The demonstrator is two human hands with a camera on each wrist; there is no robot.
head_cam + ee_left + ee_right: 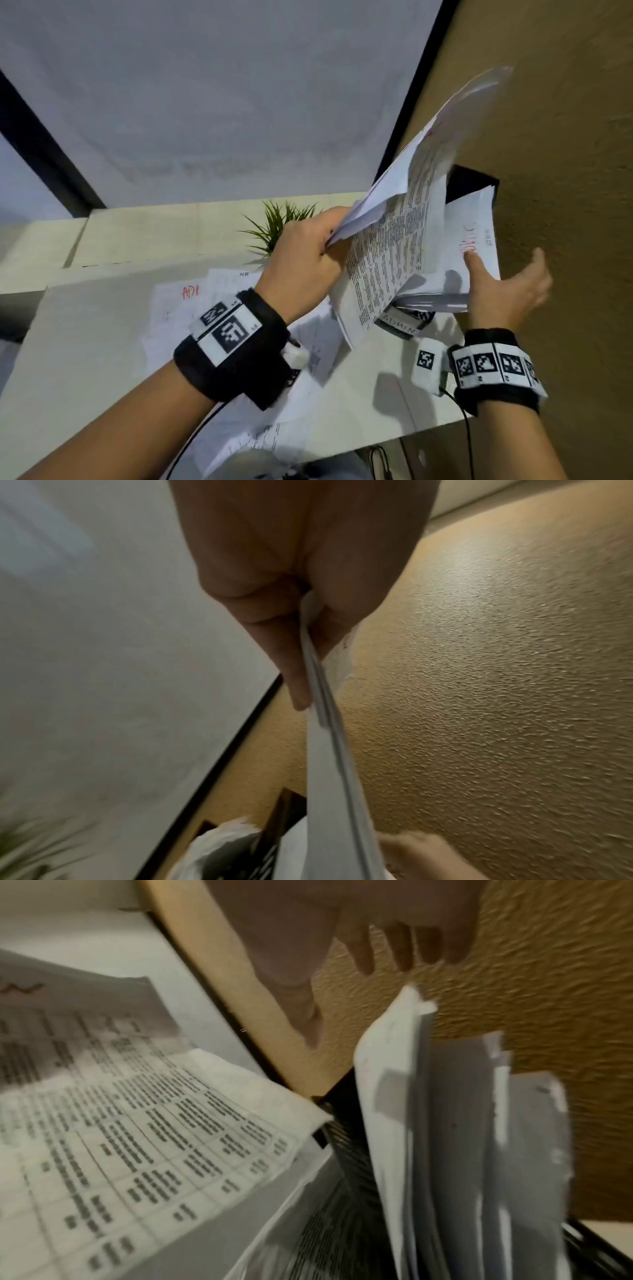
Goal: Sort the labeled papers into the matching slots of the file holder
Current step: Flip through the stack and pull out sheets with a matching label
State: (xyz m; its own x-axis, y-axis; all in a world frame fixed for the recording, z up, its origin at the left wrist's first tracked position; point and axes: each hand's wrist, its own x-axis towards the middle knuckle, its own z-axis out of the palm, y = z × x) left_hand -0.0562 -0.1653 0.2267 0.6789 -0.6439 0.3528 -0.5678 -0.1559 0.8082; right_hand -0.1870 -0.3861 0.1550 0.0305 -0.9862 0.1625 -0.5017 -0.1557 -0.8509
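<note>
Your left forearm, with its black wrist band [233, 346] and printed markers, sits closest to the head camera, and your left hand [305, 257] at its end is clenched on a sheaf of printed papers [404, 219]. In the left wrist view your thumb and fingers [291, 669] pinch the edge of that sheaf [329, 750], which runs away from the hand in a thin, layered band. The pages fan upward and to the right, their top corner blurred against the textured tan wall [565, 137], while the lower sheets bend down toward the black file holder [469, 178].

Your right hand [507, 291] is released, fingers spread and relaxed, its forefinger resting against a sheet with red lettering [476, 236] that stands in the holder. The right wrist view shows your fingers [404, 945] held loosely above several upright sheets [445, 1137] already in the mesh slots [329, 1218], and the printed page of the sheaf [137, 1137] lies tilted just left of them. A label reading ADMIN [399, 327] shows on the holder's front, below the sheaf.

Further out, loose papers [191, 308] lie scattered on the pale surface [85, 342], one marked in red and one marked HR. A small green plant [277, 222] stands behind your left hand.
</note>
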